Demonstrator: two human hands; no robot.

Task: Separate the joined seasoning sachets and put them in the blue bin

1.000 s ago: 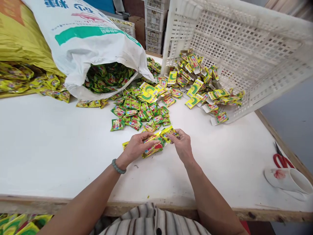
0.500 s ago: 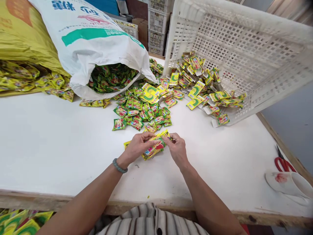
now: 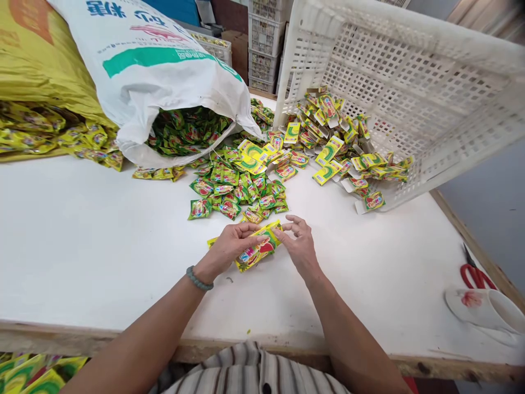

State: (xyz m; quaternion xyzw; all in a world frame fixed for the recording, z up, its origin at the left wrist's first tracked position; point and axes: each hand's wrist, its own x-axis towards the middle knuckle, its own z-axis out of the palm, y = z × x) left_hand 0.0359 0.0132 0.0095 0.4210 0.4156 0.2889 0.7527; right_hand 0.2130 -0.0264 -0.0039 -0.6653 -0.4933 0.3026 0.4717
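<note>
Head view: one worktable (image 3: 102, 230), both your hands over its front middle.

Item, yellow packet (image 3: 254, 256): one in hand, held slantwise before the pile of small green packets (image 3: 229, 208), its upper end to the right. Your left hand (image 3: 229, 244) holds it, thumb across the printed face, fingers curled behind. Your right hand (image 3: 298, 243) is at the upper end: thumb at the edge, other fingers loosely spread; whether they pinch the film, you cannot tell from here.

Handling, as judged: the step looks like working at that end. Hold the left thumb light, so the contents are not crushed; square the edge before pressing with the right; tilt the end upward, lest anything slip out.

Count:
- Yellow corner (image 3: 211, 241) left of your left hand: one; same packet or another, unclear.
- White sack (image 3: 180, 82), mouth towards you, green packets inside: one.
- Yellow sack (image 3: 45, 65), far left: one.
- White crate (image 3: 394, 82), tipped on its side: one.
- Small yellow boxes (image 3: 327, 171), spilling from it: many, overlapped beyond counting.
- Small green packets: dozens, likewise uncounted.
- Scissors (image 3: 473, 269), red-handled: one pair.
- Mug (image 3: 470, 307), beside them: one.
- Bracelet (image 3: 199, 279), left wrist: one.
</note>
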